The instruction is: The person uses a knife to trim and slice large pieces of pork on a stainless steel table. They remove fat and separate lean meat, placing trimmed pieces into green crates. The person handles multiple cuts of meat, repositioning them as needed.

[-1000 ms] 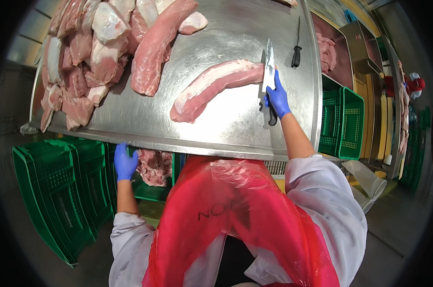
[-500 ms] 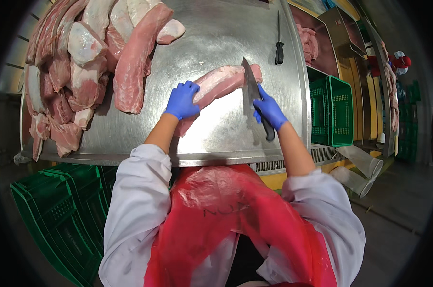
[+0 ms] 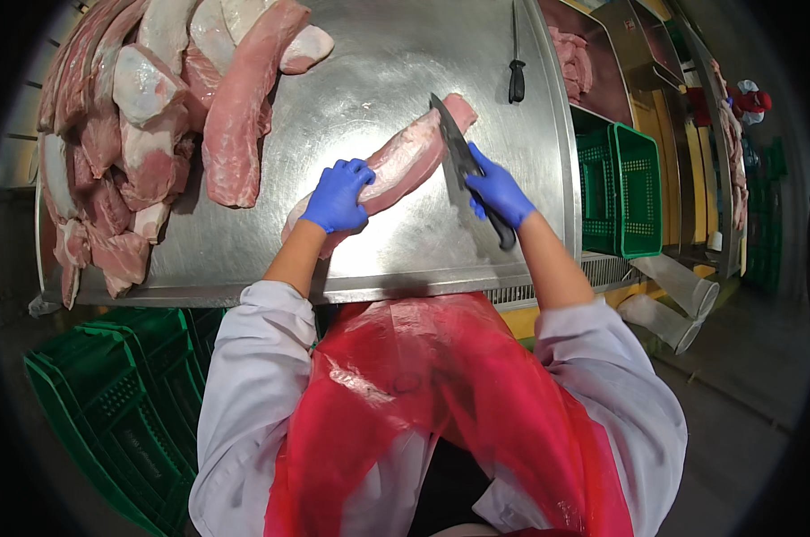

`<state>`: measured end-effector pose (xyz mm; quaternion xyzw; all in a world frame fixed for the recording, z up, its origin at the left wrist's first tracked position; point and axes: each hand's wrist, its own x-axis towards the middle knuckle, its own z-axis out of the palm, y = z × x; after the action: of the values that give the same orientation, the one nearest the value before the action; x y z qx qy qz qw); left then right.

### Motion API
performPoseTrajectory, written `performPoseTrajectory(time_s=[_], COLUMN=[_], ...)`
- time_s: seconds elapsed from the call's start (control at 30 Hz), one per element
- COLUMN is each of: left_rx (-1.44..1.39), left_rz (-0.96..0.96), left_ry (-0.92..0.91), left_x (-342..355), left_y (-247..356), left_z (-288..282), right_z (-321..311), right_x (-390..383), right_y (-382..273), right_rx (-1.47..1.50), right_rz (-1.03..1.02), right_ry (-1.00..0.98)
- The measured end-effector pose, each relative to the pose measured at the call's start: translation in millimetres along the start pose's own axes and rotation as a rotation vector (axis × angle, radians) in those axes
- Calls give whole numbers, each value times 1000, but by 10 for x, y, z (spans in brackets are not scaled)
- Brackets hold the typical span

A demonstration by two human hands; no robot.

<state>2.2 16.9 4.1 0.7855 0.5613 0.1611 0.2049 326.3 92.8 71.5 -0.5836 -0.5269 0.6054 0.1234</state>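
A long pale pink piece of meat [image 3: 405, 161] lies diagonally on the steel worktop [image 3: 351, 107]. My left hand [image 3: 338, 199], in a blue glove, has its fingers curled over the meat's lower left portion. In my right hand [image 3: 499, 195], also gloved in blue, is the black handle of a long knife [image 3: 450, 134]; its blade lies across the meat near the upper right end. A large pile of meat pieces [image 3: 123, 134] covers the worktop's left side, with a longer loin [image 3: 239, 134] on its right edge. A black-handled rod [image 3: 517, 80] rests at the upper right.
Beyond the worktop's right edge are a meat bin [image 3: 597, 107] and a green crate [image 3: 637, 188]. More green crates [image 3: 109, 385] stand below at the left. A co-worker in red [image 3: 750, 100] is at another table at far right. My red apron [image 3: 441, 340] is against the front edge.
My left hand has risen from below the front edge onto the meat and gripped it. The meat is more diagonal now. The knife has moved left, across it.
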Motion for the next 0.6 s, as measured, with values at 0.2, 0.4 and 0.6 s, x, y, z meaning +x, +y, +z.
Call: performPoseTrajectory(time_s=[0.2,0.4,0.6], left_rx=[-20,3,-67], left_rz=[-158,-315,-687], left_ry=[-42,87,-28], left_x=[-4,873,1829], left_y=[27,509,866], left_z=[-32,1,333], right_z=[-179,-868,-936], right_x=[-510,-1171,-175], right_y=[-120,151,199], right_rx=[-403,-72,98], right_rz=[-4,92,-116], right_ry=[-116,-93,31])
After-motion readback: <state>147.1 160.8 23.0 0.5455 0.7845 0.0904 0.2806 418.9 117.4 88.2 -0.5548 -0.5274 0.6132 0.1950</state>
